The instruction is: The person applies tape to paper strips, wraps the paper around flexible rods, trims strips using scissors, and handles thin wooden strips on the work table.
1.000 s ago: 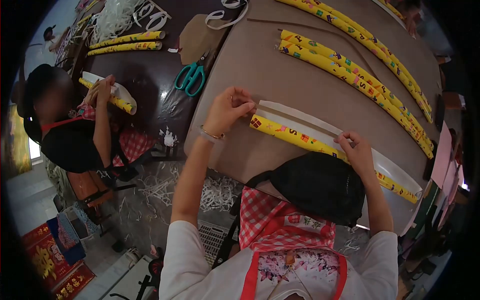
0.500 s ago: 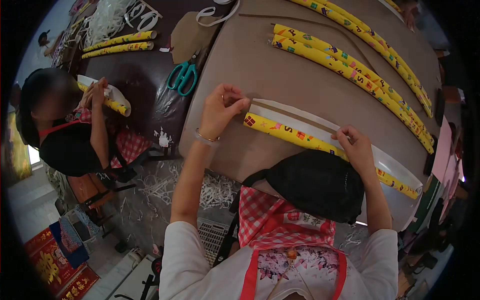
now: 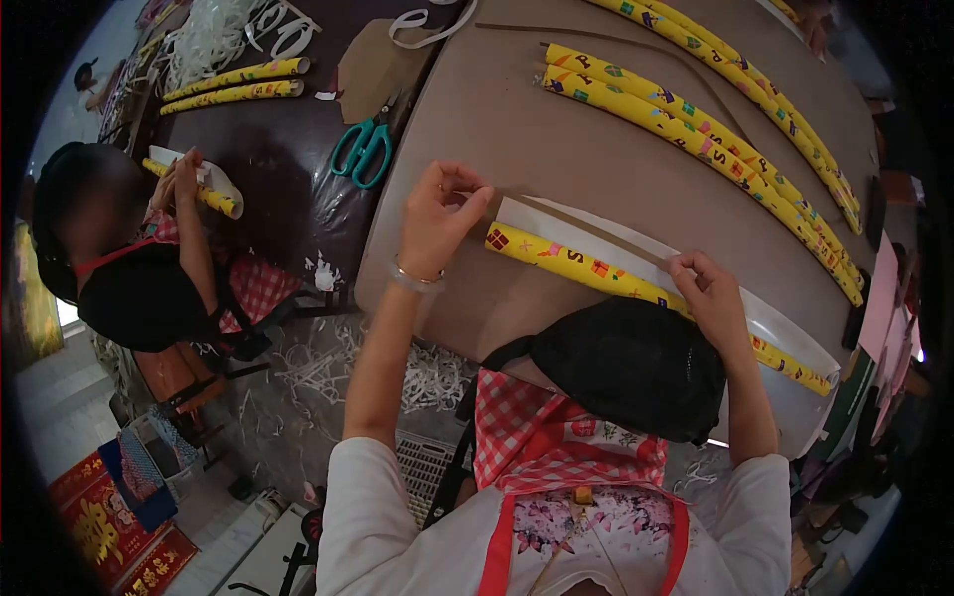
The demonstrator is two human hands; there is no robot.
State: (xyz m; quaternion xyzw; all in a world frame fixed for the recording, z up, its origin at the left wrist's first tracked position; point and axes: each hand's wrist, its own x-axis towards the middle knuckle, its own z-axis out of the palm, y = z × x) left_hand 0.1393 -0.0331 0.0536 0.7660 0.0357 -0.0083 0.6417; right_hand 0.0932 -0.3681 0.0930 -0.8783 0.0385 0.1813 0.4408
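A partly unrolled roll of yellow printed paper (image 3: 566,260) lies slanting on the table in front of me, its white underside (image 3: 596,224) showing along the far edge. Over that white margin runs a thin brown strip (image 3: 586,227). My left hand (image 3: 442,221) pinches the strip near the paper's left end, thumb and forefinger together. With closed fingers, my right hand (image 3: 708,298) holds the strip farther right, resting over the yellow roll. A black cap's brim and crown (image 3: 626,368) hide part of the roll's near side.
Several yellow rolls (image 3: 696,129) lie at the back right, beside another brown strip (image 3: 606,43). Teal-handled scissors (image 3: 362,154) lie on the dark table (image 3: 298,149) to the left. There a co-worker (image 3: 129,238) handles another yellow roll. Paper scraps (image 3: 432,377) litter the floor.
My left hand has shifted very slightly, lifting the strip's left end a little. The right hand stays almost still. The co-worker's hands and roll have moved slightly left.
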